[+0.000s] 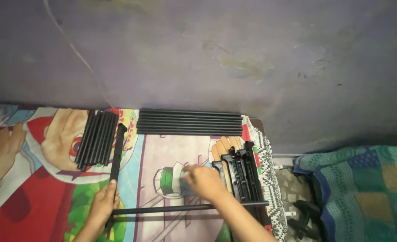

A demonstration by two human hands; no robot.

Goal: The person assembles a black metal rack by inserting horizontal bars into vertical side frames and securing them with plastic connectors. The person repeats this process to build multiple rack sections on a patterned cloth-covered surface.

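Note:
My left hand (103, 205) grips a black plastic side bar (116, 157) that stands lengthwise on the printed cloth. A thin black rod (180, 208) runs from that bar across to the right, under my right wrist. My right hand (203, 181) rests on the cloth with fingers curled, next to a black plastic frame piece (242, 175); whether it holds anything I cannot tell. A bundle of long black rods (189, 122) lies across the far edge, and a shorter bundle of black rods (97, 138) lies tilted to the left.
The colourful cartoon-print cloth (37, 188) covers the work surface against a purple wall (198, 54). More black plastic pieces (307, 218) lie on the floor at right, beside a green and blue patterned blanket (364, 188).

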